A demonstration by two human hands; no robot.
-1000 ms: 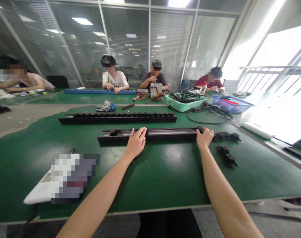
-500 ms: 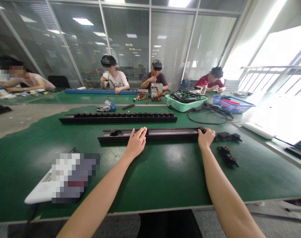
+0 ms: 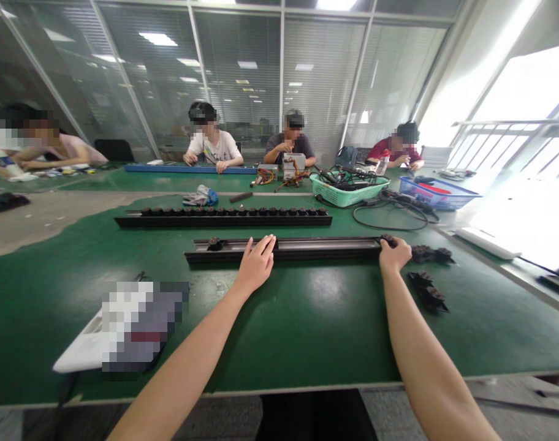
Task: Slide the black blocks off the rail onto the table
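A long black rail with a silvery channel [image 3: 325, 244] lies across the table in front of me. My left hand [image 3: 256, 266] rests on its middle, fingers stretched out; a dark part beside the fingertips is partly hidden. At the rail's right end my right hand [image 3: 396, 254] pinches a small black socket-like module [image 3: 388, 239], mostly covered by the fingers. Another such module [image 3: 214, 244] sits in the channel near the left end. To the right of my right hand are loose black modules [image 3: 429, 253], with another joined group [image 3: 427, 291] nearer me.
Behind lies a second rail [image 3: 224, 222] with a row of modules. Beyond are gloves [image 3: 201, 196], a green basket [image 3: 348, 195] of cables and a blue basket [image 3: 438, 199]. A blurred white-and-grey object [image 3: 123, 327] lies front left. Several people sit across the table.
My right hand and its module have shifted slightly right along the rail's end. My left hand keeps its place on the rail. The whole view has shifted a little.
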